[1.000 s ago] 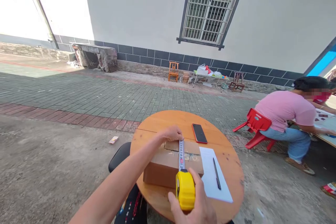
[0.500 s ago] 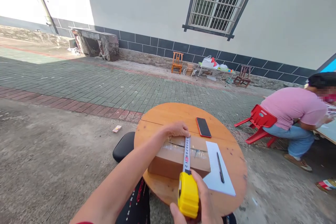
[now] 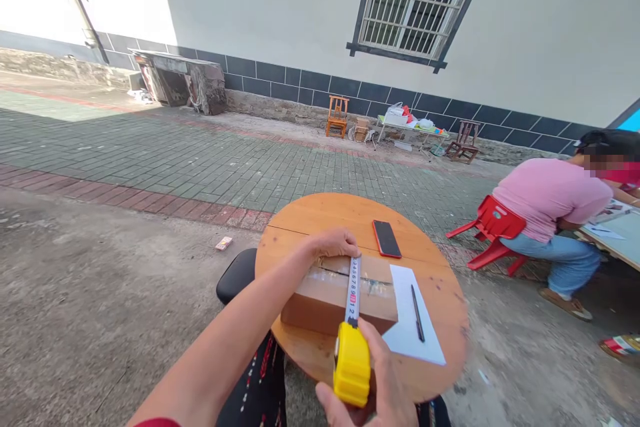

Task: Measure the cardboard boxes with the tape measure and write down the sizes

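A taped cardboard box [image 3: 320, 297] sits on the round wooden table. Across its top runs the white blade of a yellow tape measure [image 3: 353, 365], pulled out from the far edge toward me. My left hand [image 3: 339, 243] is closed at the box's far edge, pinching the blade's end. My right hand [image 3: 383, 380] grips the yellow case just past the box's near side, thumb and fingers on either side of it. A white sheet of paper [image 3: 400, 341] lies beside the box, partly against it, with a black pen [image 3: 417, 313] on it.
Beyond the box a red-edged phone [image 3: 387, 239] lies on the wooden table [image 3: 295, 219]. A black stool seat [image 3: 236, 277] stands at its left. To the right, a person in pink [image 3: 555, 197] sits on a red chair [image 3: 500, 219] at another table.
The tape measure's case and my right hand have shifted slightly left in view. My left hand stays at the far edge. The seated person has leaned a little.
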Demonstrator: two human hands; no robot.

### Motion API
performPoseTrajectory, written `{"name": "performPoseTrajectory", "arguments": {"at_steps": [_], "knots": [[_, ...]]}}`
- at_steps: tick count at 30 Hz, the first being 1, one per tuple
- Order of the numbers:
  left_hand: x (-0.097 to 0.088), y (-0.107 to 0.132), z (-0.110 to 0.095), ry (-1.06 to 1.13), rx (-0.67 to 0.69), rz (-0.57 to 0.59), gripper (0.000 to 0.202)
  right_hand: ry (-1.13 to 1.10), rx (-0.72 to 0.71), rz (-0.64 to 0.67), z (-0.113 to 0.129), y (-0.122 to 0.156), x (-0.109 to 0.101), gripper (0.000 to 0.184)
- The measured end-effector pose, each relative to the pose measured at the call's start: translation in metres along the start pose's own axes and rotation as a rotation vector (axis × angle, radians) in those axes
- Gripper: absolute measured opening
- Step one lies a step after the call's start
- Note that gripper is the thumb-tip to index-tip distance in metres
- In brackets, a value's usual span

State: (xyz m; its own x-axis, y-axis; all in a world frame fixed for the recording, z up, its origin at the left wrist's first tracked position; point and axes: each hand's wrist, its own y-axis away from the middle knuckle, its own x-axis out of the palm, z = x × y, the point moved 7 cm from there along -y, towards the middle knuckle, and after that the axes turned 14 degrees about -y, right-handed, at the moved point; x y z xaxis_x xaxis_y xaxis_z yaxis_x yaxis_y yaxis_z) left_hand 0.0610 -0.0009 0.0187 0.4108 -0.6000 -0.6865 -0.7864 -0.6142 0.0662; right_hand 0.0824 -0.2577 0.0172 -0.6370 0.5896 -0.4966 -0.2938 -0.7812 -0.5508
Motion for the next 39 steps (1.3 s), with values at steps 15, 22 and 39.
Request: {"name": "performPoseTrajectory", "arguments": {"at_steps": [15, 22, 39], "knots": [[-0.041, 0.046, -0.059, -0.005, 0.036, -0.249, 0.022, -0.012, -0.023, -0.121, -0.005, 0.006, -0.032, 0.061], [-0.003, 0.111, -0.084, -0.058, -0.028, -0.390, 0.025, -0.090, 0.091, -0.183, -0.026, 0.026, -0.049, 0.062], [0.050, 0.229, 0.041, 0.028, -0.425, -0.942, 0.048, -0.689, 0.456, 0.067, -0.111, 0.033, -0.042, 0.046]]}}
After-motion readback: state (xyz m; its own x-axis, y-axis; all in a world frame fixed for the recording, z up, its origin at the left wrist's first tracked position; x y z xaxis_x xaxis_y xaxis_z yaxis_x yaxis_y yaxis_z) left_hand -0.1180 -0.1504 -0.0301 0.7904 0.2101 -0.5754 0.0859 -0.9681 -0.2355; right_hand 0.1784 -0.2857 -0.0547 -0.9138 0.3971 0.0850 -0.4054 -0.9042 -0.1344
